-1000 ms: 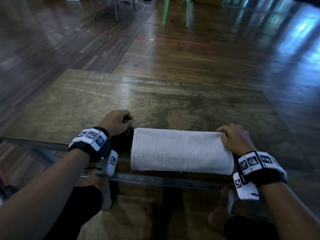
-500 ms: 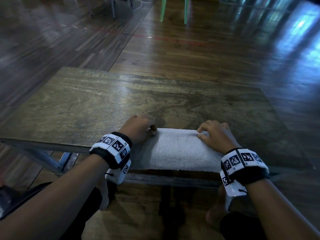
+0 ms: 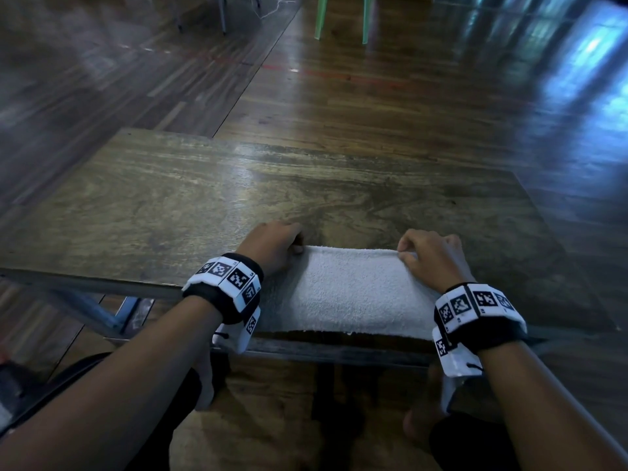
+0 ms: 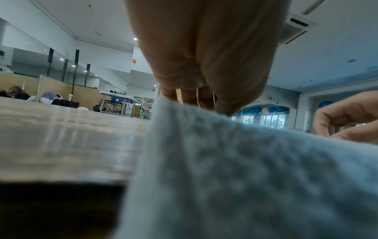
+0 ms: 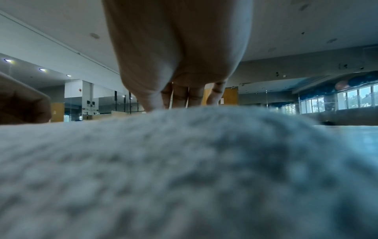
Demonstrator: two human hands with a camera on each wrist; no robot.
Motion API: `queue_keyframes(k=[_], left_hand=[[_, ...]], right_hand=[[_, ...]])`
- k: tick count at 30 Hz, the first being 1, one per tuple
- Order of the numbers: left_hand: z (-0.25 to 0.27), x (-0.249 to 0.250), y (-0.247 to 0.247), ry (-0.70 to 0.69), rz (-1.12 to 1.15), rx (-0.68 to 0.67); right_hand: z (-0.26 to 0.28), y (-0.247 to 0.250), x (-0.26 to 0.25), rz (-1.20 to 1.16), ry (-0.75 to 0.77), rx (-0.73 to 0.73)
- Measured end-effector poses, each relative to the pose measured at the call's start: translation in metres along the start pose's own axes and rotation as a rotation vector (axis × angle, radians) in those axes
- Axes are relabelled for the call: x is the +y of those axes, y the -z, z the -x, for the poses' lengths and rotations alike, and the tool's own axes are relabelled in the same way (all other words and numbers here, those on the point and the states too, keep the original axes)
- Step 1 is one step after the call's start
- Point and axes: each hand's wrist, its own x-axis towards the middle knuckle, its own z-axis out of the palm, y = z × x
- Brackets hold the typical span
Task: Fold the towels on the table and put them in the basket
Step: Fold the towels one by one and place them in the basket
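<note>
Two hands worked one white towel [image 3: 353,290], which lay as a long folded band at the near edge of the desk [image 3: 204,198], its near hem just short of the desk's front lip. The left hand [image 3: 272,246] sat at the band's far left corner and the right hand [image 3: 431,256] at its far right corner. From the head view the right thumb and forefinger pinched a small ridge of cloth at that corner; the wrist views showed each hand's fingers [image 4: 188,97] curled down together onto the towel's far edge, thumb closing against them, so both seemed to nip the cloth rather than press it flat. How many layers each pinch held could not be told.

The step in hand looked like another fold of this towel, with both far corners gripped at once. No basket showed in any view, and no second towel either, so the putting-away part appeared not yet reached for this piece.

The next move would probably call for lifting the two corners evenly and carrying them toward the near hem, or bringing one end over the other, while keeping the layers from sliding apart. Terry cloth sags between two grips, so the middle might droop and wrinkle. With the band so close to the desk's edge, a pull toward the body could drag it off.
</note>
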Motion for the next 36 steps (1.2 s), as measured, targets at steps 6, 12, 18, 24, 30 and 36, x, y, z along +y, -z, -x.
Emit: queue_keyframes(k=[6, 12, 18, 24, 30, 36], left_hand=[[0.005, -0.015, 0.006, 0.089, -0.06, 0.051], [0.023, 0.034, -0.013, -0.085, -0.111, 0.28], [0.043, 0.09, -0.06, -0.03, -0.055, 0.131], [0.025, 0.088, -0.064, 0.046, -0.053, 0.06], [0.01, 0.063, -0.057, 0.079, -0.055, 0.016], [0.019, 0.02, -0.044, 0.148, -0.123, -0.015]], right_hand=[[0.007, -0.001, 0.022, 0.086, -0.108, 0.062], [0.026, -0.017, -0.012, 0.25, 0.159, 0.195], [0.05, -0.033, -0.051, 0.102, 0.11, 0.057], [0.051, -0.045, -0.047, 0.06, 0.028, -0.038], [0.035, -0.043, -0.021, 0.117, -0.089, -0.173], [0.038, -0.026, 0.024, 0.103, -0.18, -0.264]])
